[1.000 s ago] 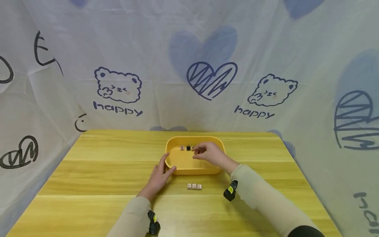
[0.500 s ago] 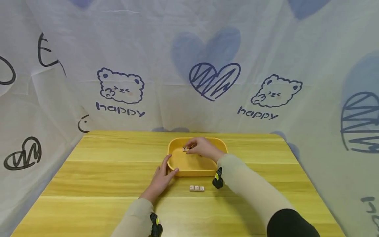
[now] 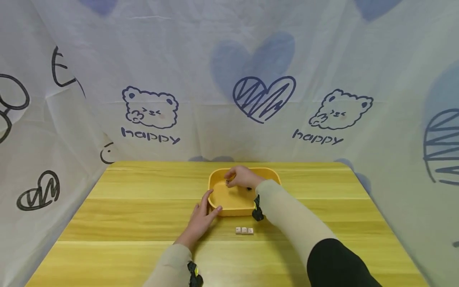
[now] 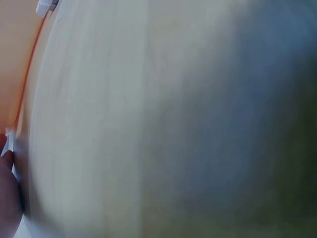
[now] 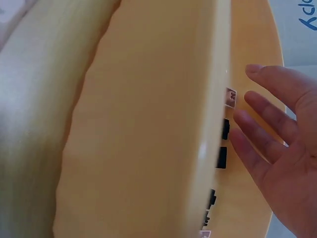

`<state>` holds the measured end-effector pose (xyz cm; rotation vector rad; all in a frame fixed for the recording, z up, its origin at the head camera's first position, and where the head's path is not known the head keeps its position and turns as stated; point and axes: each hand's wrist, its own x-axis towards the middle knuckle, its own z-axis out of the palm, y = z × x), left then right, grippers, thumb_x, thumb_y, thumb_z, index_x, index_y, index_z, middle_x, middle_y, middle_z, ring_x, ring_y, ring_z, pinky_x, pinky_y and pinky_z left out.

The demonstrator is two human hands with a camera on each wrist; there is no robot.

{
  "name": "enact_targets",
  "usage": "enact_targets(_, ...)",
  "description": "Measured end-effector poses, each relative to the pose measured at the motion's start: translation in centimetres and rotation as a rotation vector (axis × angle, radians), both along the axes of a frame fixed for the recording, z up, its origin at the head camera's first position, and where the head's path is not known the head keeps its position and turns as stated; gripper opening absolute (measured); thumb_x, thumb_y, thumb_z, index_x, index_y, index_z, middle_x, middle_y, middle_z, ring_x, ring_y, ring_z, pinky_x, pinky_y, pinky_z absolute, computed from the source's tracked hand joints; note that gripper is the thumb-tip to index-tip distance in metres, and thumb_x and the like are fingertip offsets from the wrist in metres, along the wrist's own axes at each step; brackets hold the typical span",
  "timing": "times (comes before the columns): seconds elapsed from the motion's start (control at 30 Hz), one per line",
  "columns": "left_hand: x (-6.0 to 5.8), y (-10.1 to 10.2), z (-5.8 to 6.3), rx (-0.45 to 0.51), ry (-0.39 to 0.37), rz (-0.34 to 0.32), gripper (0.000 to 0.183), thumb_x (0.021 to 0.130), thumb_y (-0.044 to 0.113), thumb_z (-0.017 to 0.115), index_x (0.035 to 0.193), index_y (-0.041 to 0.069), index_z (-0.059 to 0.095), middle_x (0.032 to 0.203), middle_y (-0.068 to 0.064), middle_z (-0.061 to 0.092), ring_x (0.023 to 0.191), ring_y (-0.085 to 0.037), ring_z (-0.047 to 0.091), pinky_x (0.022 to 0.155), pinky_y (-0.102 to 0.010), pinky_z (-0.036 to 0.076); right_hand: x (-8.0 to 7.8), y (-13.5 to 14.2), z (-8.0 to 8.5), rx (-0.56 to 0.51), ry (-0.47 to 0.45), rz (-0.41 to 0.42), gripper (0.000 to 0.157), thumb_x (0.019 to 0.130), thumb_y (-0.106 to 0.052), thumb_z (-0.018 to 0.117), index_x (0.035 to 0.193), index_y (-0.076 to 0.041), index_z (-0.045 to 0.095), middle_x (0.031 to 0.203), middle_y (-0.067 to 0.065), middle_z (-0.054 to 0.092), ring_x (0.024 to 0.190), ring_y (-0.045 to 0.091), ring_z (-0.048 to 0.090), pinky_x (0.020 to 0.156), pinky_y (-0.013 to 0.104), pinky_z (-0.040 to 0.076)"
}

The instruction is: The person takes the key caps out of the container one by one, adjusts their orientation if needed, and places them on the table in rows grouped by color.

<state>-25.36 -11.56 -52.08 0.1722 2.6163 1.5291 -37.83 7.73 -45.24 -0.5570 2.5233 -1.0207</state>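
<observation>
In the head view my right hand point(image 3: 242, 177) reaches into the yellow tray point(image 3: 236, 212), thumb and forefinger apart on either side of a small pale square piece with a dark mark point(image 3: 227, 182). In the right wrist view its fingers are loosely spread, the fingertips right by that pink-edged piece point(image 5: 231, 97). Small black pieces point(image 5: 221, 157) lie along the tray floor below it. My left hand point(image 3: 201, 219) rests against the tray's near left corner, fingers at the left rim and thumb at the front wall. Only a bit of it shows in the left wrist view.
Three small white keycap-like blocks point(image 3: 244, 230) stand in a row on the wooden table point(image 3: 143, 223), in front of the tray. A printed white cloth point(image 3: 211, 119) hangs behind the table and at both sides.
My right hand has moved left inside the tray, from beside the black pieces to the pale marked piece. My left hand keeps its place at the tray corner. The head view has shifted slightly.
</observation>
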Motion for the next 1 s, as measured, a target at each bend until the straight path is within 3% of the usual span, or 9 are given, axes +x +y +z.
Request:
enact_targets(0.27, 0.0, 0.1, -0.2, 0.003, 0.022, -0.008, 0.068, 0.098, 0.041, 0.057, 0.154, 0.026, 0.022, 0.158, -0.013, 0.024, 0.139, -0.058, 0.006, 0.105, -0.073, 0.007, -0.2, 0.2, -0.5, 0.066, -0.062, 0.064, 0.038, 0.086, -0.006, 0.074, 0.123, -0.005, 0.066, 0.116, 0.006, 0.066, 0.103, 0.02, 0.06, 0.087, 0.035, 0.052)
enact_targets(0.5, 0.0, 0.0, -0.3, -0.002, 0.031, -0.006, 0.068, 0.098, 0.042, 0.057, 0.155, 0.026, 0.022, 0.158, -0.014, 0.024, 0.139, -0.057, 0.006, 0.105, -0.073, 0.007, 0.1, 0.2, -0.6, 0.11, -0.055, 0.134, 0.04, 0.08, 0.008, 0.074, 0.118, -0.002, 0.07, 0.109, 0.006, 0.068, 0.086, 0.015, 0.059, 0.075, 0.026, 0.051)
enact_targets(0.7, 0.0, 0.2, -0.3, -0.005, 0.017, 0.001, 0.069, 0.097, 0.045, 0.057, 0.154, 0.029, 0.022, 0.158, -0.013, 0.024, 0.139, -0.057, 0.007, 0.104, -0.074, 0.01, 0.4, 0.6, -0.8, 0.153, -0.078, 0.146, 0.036, 0.079, 0.007, 0.074, 0.113, -0.004, 0.072, 0.102, 0.004, 0.067, 0.083, 0.013, 0.056, 0.074, 0.025, 0.05)
enact_targets(1.0, -0.1, 0.2, -0.3, 0.013, 0.046, 0.002, 0.069, 0.097, 0.041, 0.058, 0.154, 0.024, 0.023, 0.158, -0.014, 0.025, 0.139, -0.056, 0.007, 0.11, -0.067, 0.005, 0.8, 2.4, -0.9, -0.027, -0.096, 0.106, 0.02, 0.079, 0.001, 0.076, 0.098, -0.004, 0.073, 0.091, 0.001, 0.067, 0.082, 0.015, 0.059, 0.075, 0.028, 0.051)
